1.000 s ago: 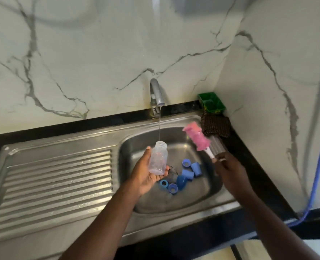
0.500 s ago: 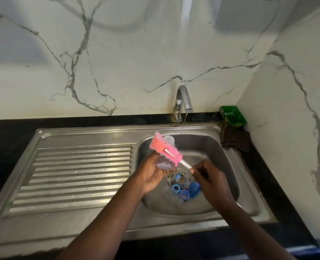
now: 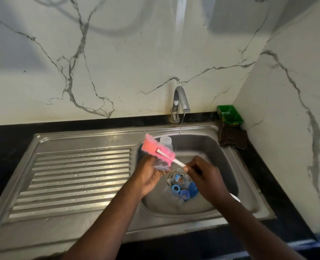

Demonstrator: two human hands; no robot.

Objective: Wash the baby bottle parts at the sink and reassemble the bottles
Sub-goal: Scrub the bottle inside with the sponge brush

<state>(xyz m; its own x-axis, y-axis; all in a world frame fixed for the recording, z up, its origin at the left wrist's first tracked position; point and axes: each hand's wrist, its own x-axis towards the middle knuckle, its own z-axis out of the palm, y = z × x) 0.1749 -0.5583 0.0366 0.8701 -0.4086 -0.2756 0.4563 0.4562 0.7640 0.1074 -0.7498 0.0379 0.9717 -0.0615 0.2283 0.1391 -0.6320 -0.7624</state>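
A clear bottle (image 3: 166, 141) is being held upright over the left side of the sink (image 3: 248, 177) bowl by the left grip (image 3: 148, 177), whose fingers are being curled round its lower half. A brush (image 3: 156, 147) is being pinched by its white handle in the right grip (image 3: 206, 178), the fingertips being pressed together on the handle's end. The pink sponge head is being carried across the front of the bottle, tilted up to the left; whether the two are touching cannot be told. A thin stream of water (image 3: 181, 126) is being poured from the tap (image 3: 180, 99) into the bowl, just right of the bottle's open neck. Blue rings and caps (image 3: 183, 193) are being kept in a cluster on the bowl floor beside the drain, where a clear printed part (image 3: 179, 179) is also lying. A green box (image 3: 229, 114) and a brown cloth (image 3: 232, 138) are being kept on the black worktop (image 3: 5, 145) at the sink's far right corner.
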